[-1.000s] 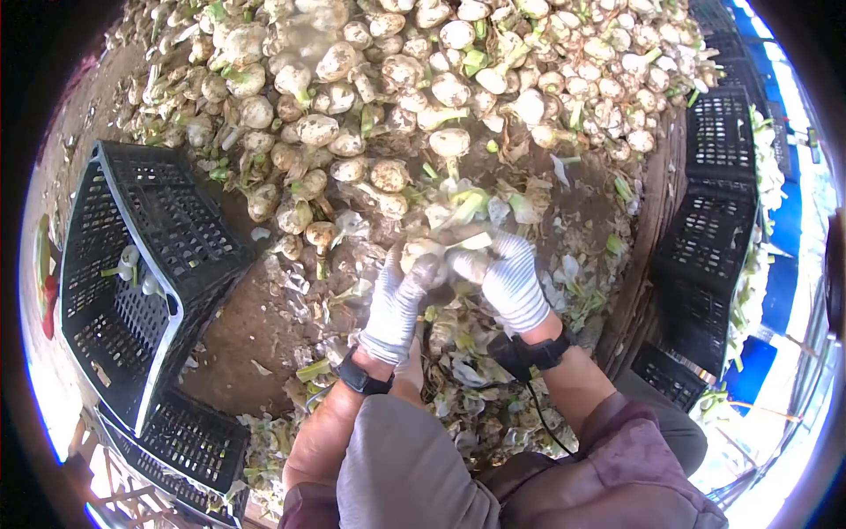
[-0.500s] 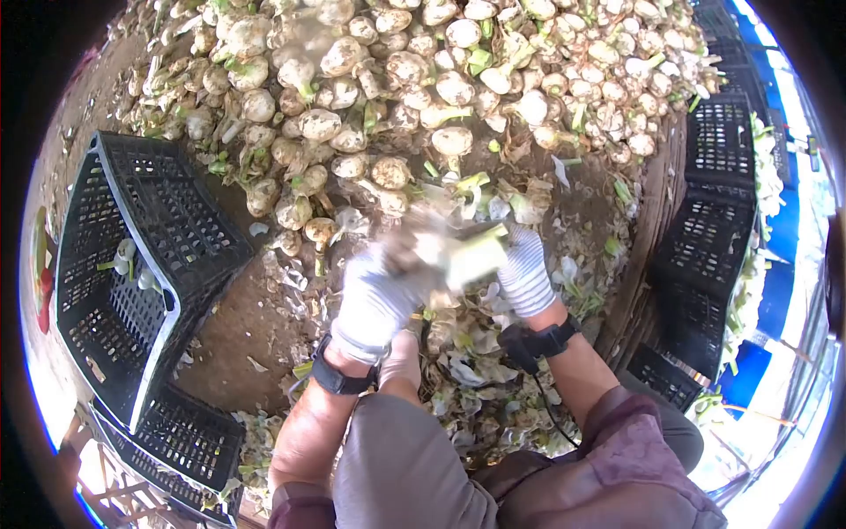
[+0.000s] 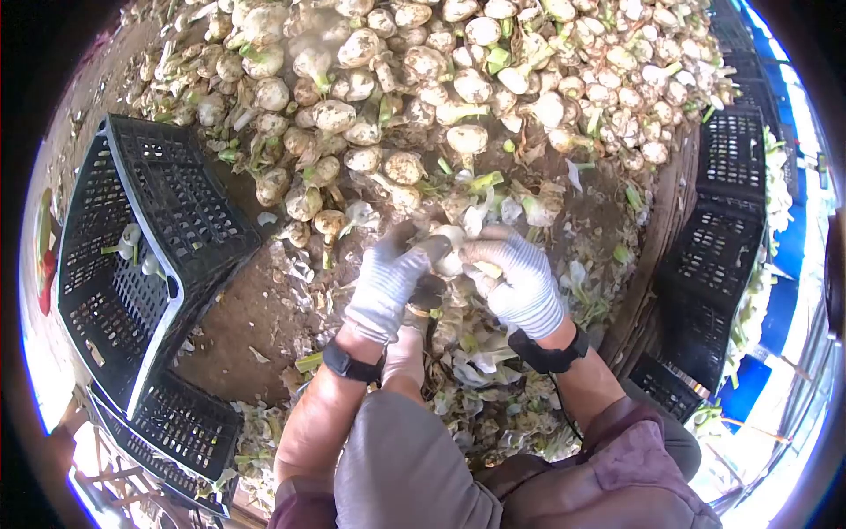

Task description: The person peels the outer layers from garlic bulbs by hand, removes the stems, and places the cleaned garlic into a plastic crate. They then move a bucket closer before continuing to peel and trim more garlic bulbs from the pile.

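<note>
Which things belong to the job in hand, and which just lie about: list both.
Seemingly in the job:
pale bulb between left hand and right hand
bulb heap
black crate with bulbs inside

Seemingly just lying about:
pale scraps on the ground
green leaf pieces

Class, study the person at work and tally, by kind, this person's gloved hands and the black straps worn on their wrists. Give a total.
Gloved hands (left hand, right hand): 2
Black wrist straps: 2
Total: 4

We count two gloved hands [image 3: 388, 282] [image 3: 520, 278], two dark wristbands [image 3: 351, 362] [image 3: 555, 353], two crated bulbs [image 3: 130, 235], and heaped bulbs [image 3: 361, 48] beyond counting.
</note>
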Available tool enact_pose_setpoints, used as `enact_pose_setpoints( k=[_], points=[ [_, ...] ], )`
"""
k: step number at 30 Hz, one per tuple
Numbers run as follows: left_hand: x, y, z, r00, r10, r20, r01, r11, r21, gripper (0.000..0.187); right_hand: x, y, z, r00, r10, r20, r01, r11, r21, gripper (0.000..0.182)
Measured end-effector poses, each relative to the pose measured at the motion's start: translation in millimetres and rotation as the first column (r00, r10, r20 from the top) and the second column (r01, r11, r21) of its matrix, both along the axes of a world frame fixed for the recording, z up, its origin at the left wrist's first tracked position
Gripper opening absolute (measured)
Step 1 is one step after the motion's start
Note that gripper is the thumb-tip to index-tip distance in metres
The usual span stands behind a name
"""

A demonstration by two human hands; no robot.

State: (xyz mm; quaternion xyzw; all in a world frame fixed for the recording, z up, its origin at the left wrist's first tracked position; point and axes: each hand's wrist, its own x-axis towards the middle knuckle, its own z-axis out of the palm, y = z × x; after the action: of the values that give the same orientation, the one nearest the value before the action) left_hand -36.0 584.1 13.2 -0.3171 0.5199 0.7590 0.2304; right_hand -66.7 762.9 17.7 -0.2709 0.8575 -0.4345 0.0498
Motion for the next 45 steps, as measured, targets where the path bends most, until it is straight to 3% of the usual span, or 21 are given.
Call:
enact_pose_setpoints(
  k=[4,12,14,16,18,20,23,25,28,30,32,34,36,37,39,40,41,42,43,44,45],
  points=[
    [-7.0,4.6,3.9,0.990,0.010,0.140,-0.025,0.994,0.110,0.033,5.0,0.1,-0.3,0.996,0.082,-0.018,-0.080,0.993,0.088,0.026],
    [2.1,6.1,0.9,0.991,0.110,0.077,-0.116,0.989,0.090,0.031,-0.7,2.3,1.7,1.000,0.010,0.014,-0.010,1.000,-0.020,0.025],
    [2.9,1.4,-2.2,0.984,0.103,0.143,-0.105,0.994,0.003,0.031,-1.2,2.8,2.2,0.999,0.024,-0.037,-0.022,0.999,0.044,0.026],
    [4.7,-3.5,-6.5,0.996,0.070,0.062,-0.067,0.997,-0.049,0.028,-2.2,3.0,0.8,0.996,0.058,-0.070,-0.052,0.996,0.077,0.026],
    [1.9,-5.1,-9.1,0.984,-0.179,0.000,0.175,0.959,-0.225,0.024,-1.8,0.9,1.2,0.990,0.098,-0.100,-0.087,0.990,0.108,0.026],
    [-2.7,0.7,-10.4,0.977,-0.210,0.039,0.211,0.923,-0.323,0.019,-1.4,-2.6,4.6,0.977,0.177,-0.116,-0.150,0.967,0.207,0.026],
    [-6.6,4.6,-13.7,0.993,-0.030,0.112,0.038,0.997,-0.071,0.015,-0.3,-1.2,1.7,0.982,0.161,-0.100,-0.135,0.965,0.225,0.025],
    [-7.0,7.9,-10.4,0.994,-0.011,0.108,0.020,0.997,-0.081,0.015,-1.3,0.0,0.6,0.986,0.152,-0.072,-0.131,0.964,0.232,0.024],
    [-2.5,9.0,-10.0,0.991,0.085,0.107,-0.084,0.996,-0.012,0.013,-3.1,4.6,-2.4,0.981,0.117,-0.152,-0.097,0.986,0.134,0.026],
    [2.3,9.3,-11.8,0.980,0.162,0.115,-0.170,0.983,0.066,0.012,-2.3,7.5,-5.4,0.998,-0.036,-0.051,0.033,0.998,-0.061,0.027],
    [8.6,9.0,-14.9,0.989,0.085,0.124,-0.098,0.990,0.101,0.014,-4.8,9.2,0.4,0.998,-0.062,0.020,0.064,0.990,-0.129,0.025],
    [23.7,18.3,-33.6,0.992,-0.089,0.090,0.089,0.996,0.004,0.014,-4.2,11.6,5.3,0.863,-0.212,0.459,0.377,0.876,-0.302,0.019],
    [41.3,26.1,-56.3,0.829,-0.552,0.093,0.557,0.798,-0.231,0.017,-8.7,5.5,18.9,0.628,-0.244,0.739,0.696,0.602,-0.392,0.018],
    [47.3,27.1,-58.5,0.826,-0.557,0.086,0.560,0.796,-0.230,0.017,-11.8,7.6,18.5,0.681,-0.234,0.694,0.653,0.624,-0.430,0.019],
    [55.0,28.5,-57.6,0.725,-0.656,-0.209,0.397,0.647,-0.651,0.013,-15.6,12.3,17.4,0.730,-0.224,0.646,0.607,0.647,-0.461,0.019],
    [48.7,26.7,-49.8,0.729,-0.653,-0.206,0.397,0.649,-0.649,0.013,-15.3,14.4,17.0,0.839,-0.267,0.475,0.475,0.786,-0.397,0.021],
    [36.4,21.5,-41.5,0.850,-0.482,-0.213,0.362,0.828,-0.429,0.021,-15.2,13.9,15.8,0.923,-0.258,0.284,0.340,0.894,-0.293,0.022],
    [24.1,15.8,-30.6,0.940,-0.297,-0.166,0.265,0.945,-0.189,0.029,-14.3,12.0,12.7,0.924,-0.250,0.288,0.335,0.894,-0.297,0.022],
    [15.6,12.9,-18.0,0.942,-0.292,-0.163,0.260,0.946,-0.192,0.029,-12.2,10.6,8.7,0.959,-0.217,0.184,0.261,0.929,-0.263,0.023],
    [6.7,12.8,-4.9,0.995,-0.024,-0.098,0.036,0.992,0.120,0.036,-10.6,9.3,6.4,0.981,-0.179,0.078,0.192,0.956,-0.220,0.024],
    [-0.4,14.3,1.7,0.976,0.214,0.045,-0.214,0.892,0.398,0.044,-7.7,6.0,6.1,0.979,-0.176,0.101,0.194,0.960,-0.203,0.024]
  ],
)
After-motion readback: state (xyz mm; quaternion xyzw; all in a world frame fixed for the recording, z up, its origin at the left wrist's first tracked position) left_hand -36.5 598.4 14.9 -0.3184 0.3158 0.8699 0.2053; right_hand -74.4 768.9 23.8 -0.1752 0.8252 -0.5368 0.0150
